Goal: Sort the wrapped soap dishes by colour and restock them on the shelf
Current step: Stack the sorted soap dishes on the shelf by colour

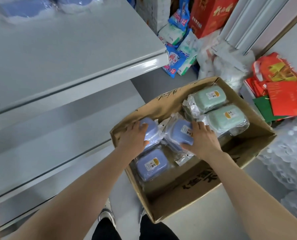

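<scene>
In the cardboard box my left grip grasps a blue soap dish, my right grip a second blue dish.

— Where is the box?
— On the floor, right of the shelf. The stacked packets lie behind it, the paper bags to its right.
— And inside it?
— Far right, a pair of soap dishes side by side. By the left wall, the left soap dish under the left hand. Just right of it, the middle soap dish under the right hand. The near soap dish lies before both.
</scene>
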Demonstrator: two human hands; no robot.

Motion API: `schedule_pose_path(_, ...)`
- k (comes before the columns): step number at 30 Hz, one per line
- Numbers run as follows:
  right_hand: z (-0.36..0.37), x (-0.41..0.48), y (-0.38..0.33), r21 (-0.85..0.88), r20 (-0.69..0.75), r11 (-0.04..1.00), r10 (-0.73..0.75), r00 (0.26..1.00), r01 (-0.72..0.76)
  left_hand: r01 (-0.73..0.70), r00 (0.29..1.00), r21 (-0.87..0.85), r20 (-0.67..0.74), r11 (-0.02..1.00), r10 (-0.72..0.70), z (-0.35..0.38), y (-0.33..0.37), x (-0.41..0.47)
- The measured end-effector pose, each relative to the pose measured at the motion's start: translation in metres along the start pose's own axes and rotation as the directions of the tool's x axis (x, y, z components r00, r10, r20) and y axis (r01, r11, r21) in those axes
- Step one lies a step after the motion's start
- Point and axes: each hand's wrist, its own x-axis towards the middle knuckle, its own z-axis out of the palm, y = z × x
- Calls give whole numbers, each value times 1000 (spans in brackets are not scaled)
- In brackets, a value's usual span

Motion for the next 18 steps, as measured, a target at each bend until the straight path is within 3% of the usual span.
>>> schedule_pose_path(5,23,2,-15,48,66,998,36,997,-39,45,999,40,-7,998,-45,18,4,8)
schedule_pose_path(11,28,4,-24,139,137,957,238,962,-256,124,992,64,-4,990,-124,15,2,3)
schedule_pose_path(15,19,3,-30,116,114,985,111,987,-124,127,992,-51,5,991,-126,13,9,-12)
schedule_pose_path(18,6,3,-24,-146,141,988,-26,990,47,122,992,-76,-21,990,-124,14,7,-20)
